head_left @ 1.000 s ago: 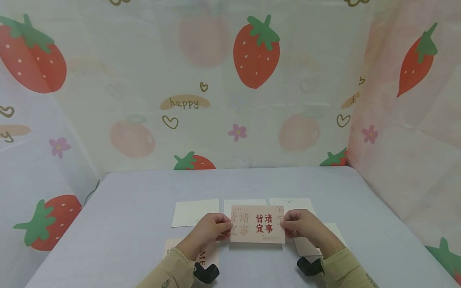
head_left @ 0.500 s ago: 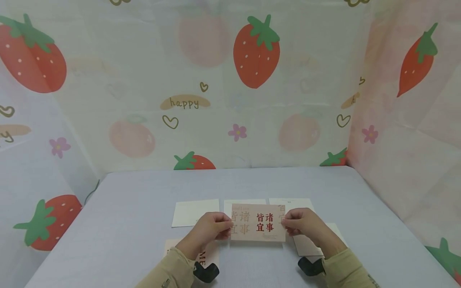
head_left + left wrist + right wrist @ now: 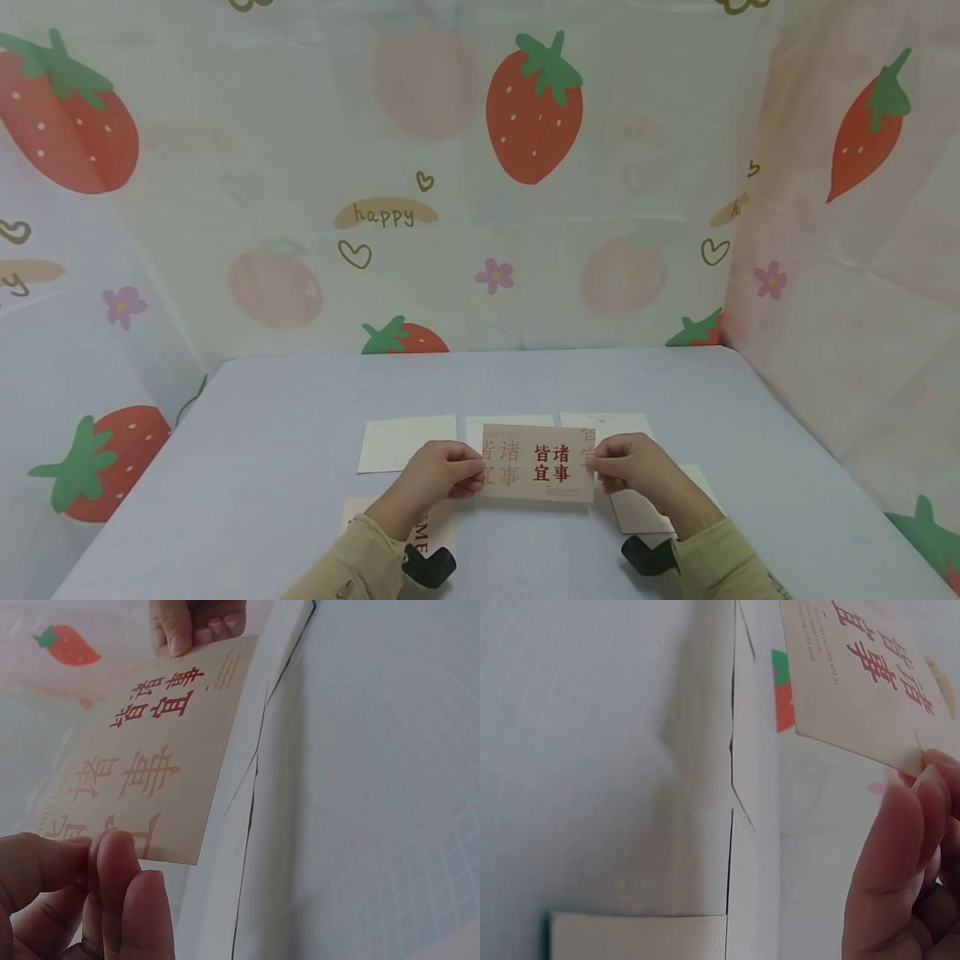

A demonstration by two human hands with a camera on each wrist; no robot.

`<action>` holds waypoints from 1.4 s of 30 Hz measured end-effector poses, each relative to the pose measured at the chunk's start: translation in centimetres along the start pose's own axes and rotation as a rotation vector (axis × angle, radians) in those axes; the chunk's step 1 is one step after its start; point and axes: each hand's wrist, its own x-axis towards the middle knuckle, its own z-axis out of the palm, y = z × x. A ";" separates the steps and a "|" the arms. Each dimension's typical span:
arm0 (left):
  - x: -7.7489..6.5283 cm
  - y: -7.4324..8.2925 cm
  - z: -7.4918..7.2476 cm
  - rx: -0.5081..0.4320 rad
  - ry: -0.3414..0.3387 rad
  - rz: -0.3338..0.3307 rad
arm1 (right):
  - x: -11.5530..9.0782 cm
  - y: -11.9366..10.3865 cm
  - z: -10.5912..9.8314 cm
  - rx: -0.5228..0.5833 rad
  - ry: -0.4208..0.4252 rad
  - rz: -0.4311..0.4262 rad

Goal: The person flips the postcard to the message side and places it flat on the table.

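Observation:
Both hands hold up one beige card (image 3: 536, 492) by its two short sides, over the middle of the table. Dark red Chinese characters are printed on its right half and paler ones on its left. My left hand (image 3: 435, 483) pinches the left edge between thumb and fingers; the left wrist view shows the card (image 3: 142, 757) stretching away from those fingertips. At the right edge, thumb and index finger of my right hand (image 3: 645, 471) pinch it. In the right wrist view the card (image 3: 862, 682) stands tilted, clear of the tabletop.
Behind the held card lies a row of pale cards: a left one (image 3: 405, 443), a partly covered middle one (image 3: 510, 422) and a right one (image 3: 607, 423). Another card (image 3: 637, 512) lies under my right wrist, and a lettered one (image 3: 438, 533) under my left. Strawberry-print cloth walls surround the white table (image 3: 262, 467).
The card has risen slightly and its lower edge has tipped a little away, with the right hand lifting a bit. Both hands keep their pinch on it.

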 end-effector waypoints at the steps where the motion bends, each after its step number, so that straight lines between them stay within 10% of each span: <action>1: 0.0 0.0 0.0 0.002 0.002 0.000 | 0.0 0.1 0.0 0.006 -0.007 -0.001; 42: -0.1 0.0 -0.1 -0.038 0.018 0.031 | -0.8 0.4 -1.0 0.198 -0.156 -0.110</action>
